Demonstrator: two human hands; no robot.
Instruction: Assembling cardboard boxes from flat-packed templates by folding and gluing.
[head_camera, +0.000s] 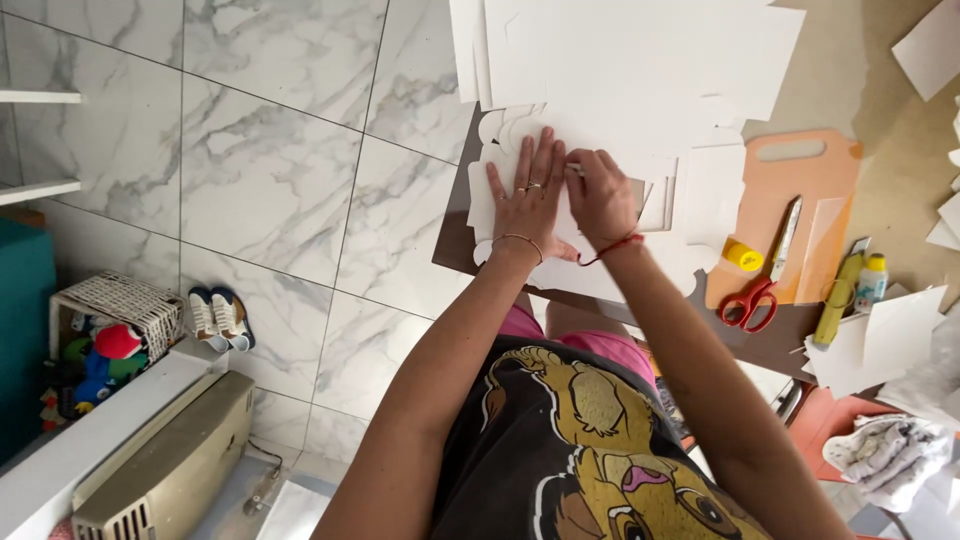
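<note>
I see both hands on the white scalloped card cutout (520, 255), left hand (527, 203) beside right hand (600, 200). Red-handled scissors (748, 303) lie right, on the orange plastic cutting board (835, 170).

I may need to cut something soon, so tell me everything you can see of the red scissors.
The red scissors lie flat at the lower edge of an orange cutting board, to the right of the right hand. Two red plastic loop handles point toward the person; the blades point away toward a craft knife and look closed. No hand touches them. A yellow cylinder sits just beside them.
</note>
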